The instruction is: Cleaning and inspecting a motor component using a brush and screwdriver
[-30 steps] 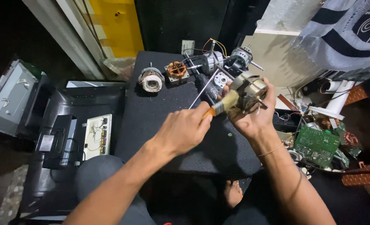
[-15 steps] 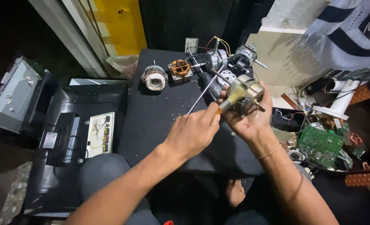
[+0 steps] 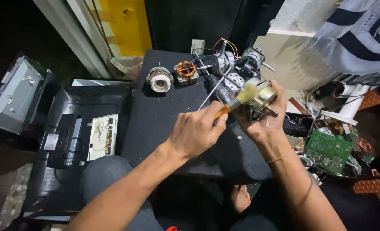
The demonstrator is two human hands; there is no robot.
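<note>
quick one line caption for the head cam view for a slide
Left hand brushes a small motor held in the right hand with a paintbrush over a black table.

This looks like a small repair workshop for electrical appliances — cramped and makeshift, with work done on a dark felt-covered table (image 3: 172,124). On the table's far end lie stripped motor parts: a copper-wound stator (image 3: 185,69), a round motor housing (image 3: 159,79) and more motor bodies with loose wires (image 3: 237,60). Left of the table sits an opened black casing with a bare circuit board (image 3: 103,134). Right of the table lie green circuit boards (image 3: 329,149) and scrap — salvaged electronics heaped on the floor.
</note>
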